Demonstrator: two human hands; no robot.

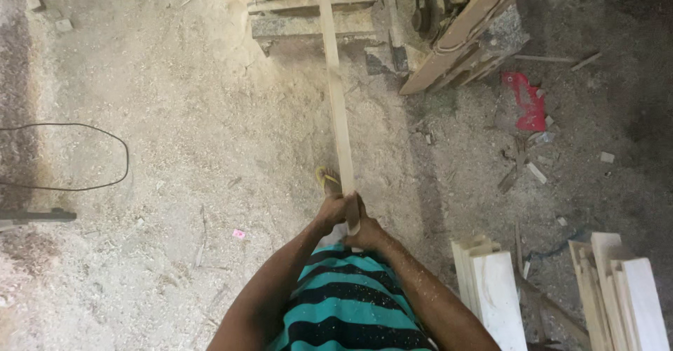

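Gripping the near end of a long wooden strip, both hands are wrapped tight around it, left hand and right hand pressed together, fingers clamped on the wood. That strip runs away over the sawdust floor onto a wooden machine bench. Stacked pale boards sit off to the right.
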